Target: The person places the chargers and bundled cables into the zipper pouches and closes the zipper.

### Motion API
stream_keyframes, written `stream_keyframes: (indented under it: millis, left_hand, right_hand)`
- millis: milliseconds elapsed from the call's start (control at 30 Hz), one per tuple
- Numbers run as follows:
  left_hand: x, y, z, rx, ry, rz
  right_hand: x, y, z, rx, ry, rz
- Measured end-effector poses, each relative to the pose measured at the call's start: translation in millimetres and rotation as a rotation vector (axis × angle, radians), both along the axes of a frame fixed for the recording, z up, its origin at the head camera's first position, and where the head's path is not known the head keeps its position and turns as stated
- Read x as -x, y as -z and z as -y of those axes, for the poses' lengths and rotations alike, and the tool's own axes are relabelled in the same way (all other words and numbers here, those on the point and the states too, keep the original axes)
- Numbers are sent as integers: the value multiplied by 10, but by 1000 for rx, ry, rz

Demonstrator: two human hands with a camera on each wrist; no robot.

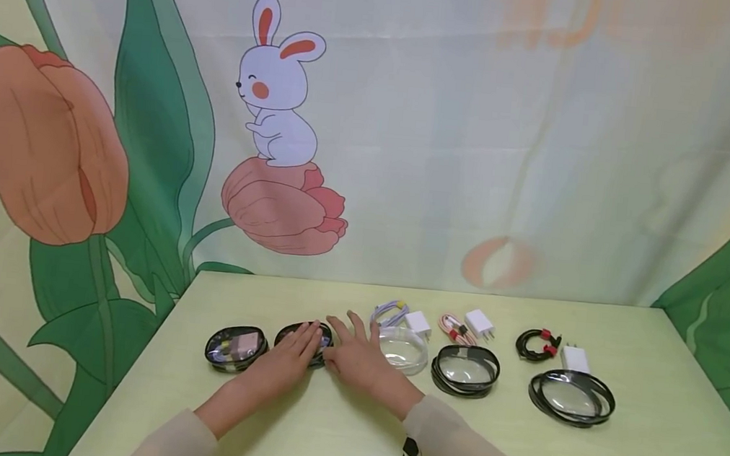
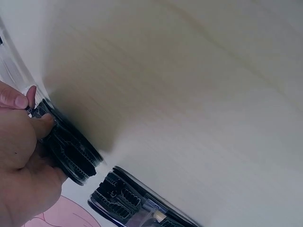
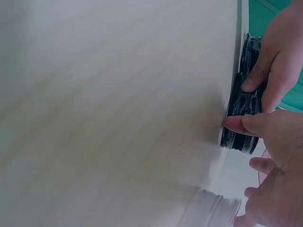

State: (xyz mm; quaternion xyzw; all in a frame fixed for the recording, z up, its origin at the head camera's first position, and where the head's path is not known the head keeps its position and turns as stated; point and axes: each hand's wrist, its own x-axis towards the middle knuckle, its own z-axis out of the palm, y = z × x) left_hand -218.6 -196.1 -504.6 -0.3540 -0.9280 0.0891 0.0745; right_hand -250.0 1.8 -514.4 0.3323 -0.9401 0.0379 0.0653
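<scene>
On the table, my left hand (image 1: pixel 288 357) grips a small black-rimmed zip case (image 2: pixel 75 153) with a clear top. Its fingers lie over the top, and the thumb presses the zipped side wall in the left wrist view. At the case's right end is my right hand (image 1: pixel 363 362). Its thumb and forefinger pinch a small dark zipper pull (image 2: pixel 30 111) there, while the other fingers spread away. Just left stands another black-rimmed zip case (image 1: pixel 236 348), with a pale charger and a cable showing through its clear top.
To the right lie a clear-white case (image 1: pixel 422 352) and two black-rimmed cases (image 1: pixel 463 389) (image 1: pixel 570 421). Behind them are purple, pink and black coiled cables (image 1: pixel 389 313) (image 1: pixel 450 328) (image 1: pixel 526 354), each beside a white charger (image 1: pixel 417 324). A printed curtain (image 1: pixel 423 153) hangs behind the table.
</scene>
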Motion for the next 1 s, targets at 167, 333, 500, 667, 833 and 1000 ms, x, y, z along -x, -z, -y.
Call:
stream_keyframes:
  millis: [167,333,500,667,833,1000]
  left_hand:
    - [0,15,11,-9,-33,29]
    - [-16,20,19,-15,-56,60]
    - [-30,11,63,-91,-39,96]
    - [-43,-6,152,-174,-32,164]
    - [-56,-22,240,-187,-22,192]
    - [-53,-64,268,-158,-32,221]
  right_hand:
    - [16,-3,37,-10,5,39]
    - [0,-1,67,-17,-1,43]
    - [-8,-14,94,-26,-12,21]
    - [-34,-51,163,-46,-19,24]
    - [-53,-65,223,-76,-14,34]
    - [-62,-124,181,-77,-25,75]
